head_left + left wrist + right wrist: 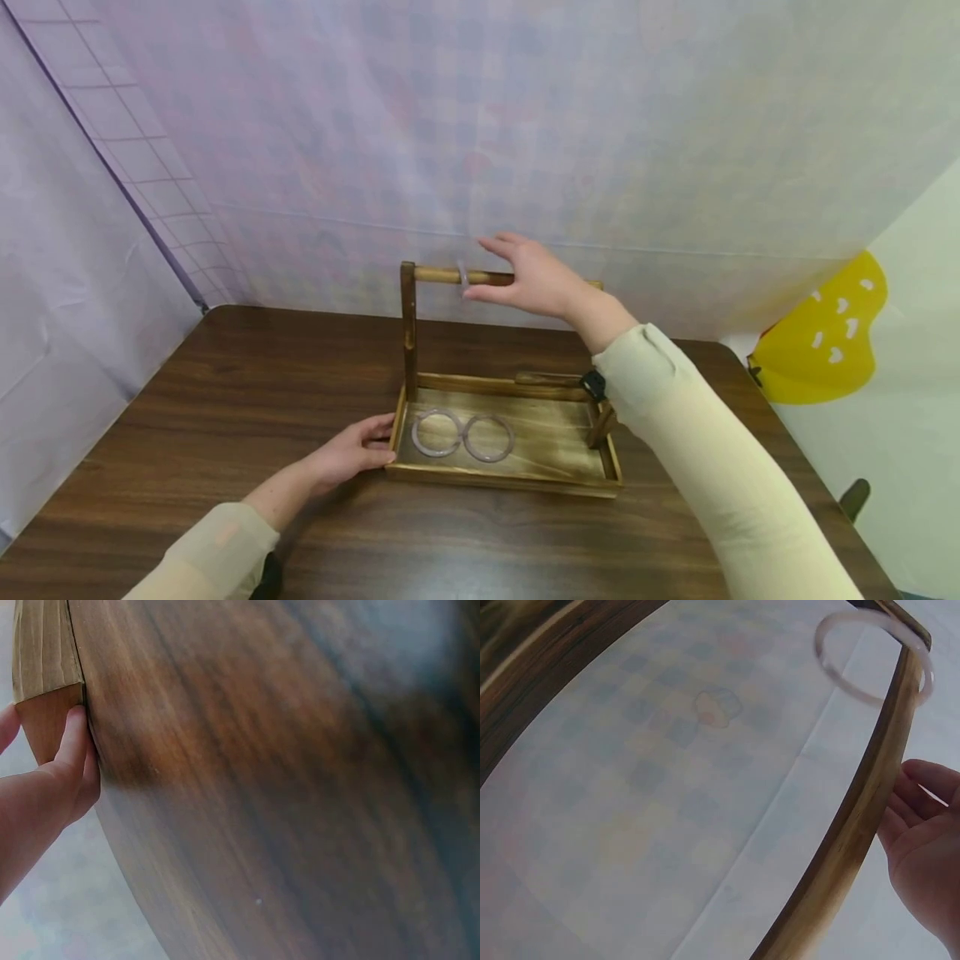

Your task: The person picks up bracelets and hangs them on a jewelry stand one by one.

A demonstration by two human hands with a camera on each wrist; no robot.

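Rings (461,435) in tray (555,442); another (462,273) on bar (435,274)

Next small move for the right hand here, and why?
Probably lower the right hand to a loose ring in the tray: the fingers hold nothing, another ring already hangs on the bar, and the left hand touching the tray's end could steady it.

The cream sleeves (720,467) bear small black devices (593,385).

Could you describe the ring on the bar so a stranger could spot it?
On the brown table stands a wooden tray with a raised crossbar. One pale ring hangs around that bar; the two similar rings lie flat in the tray.
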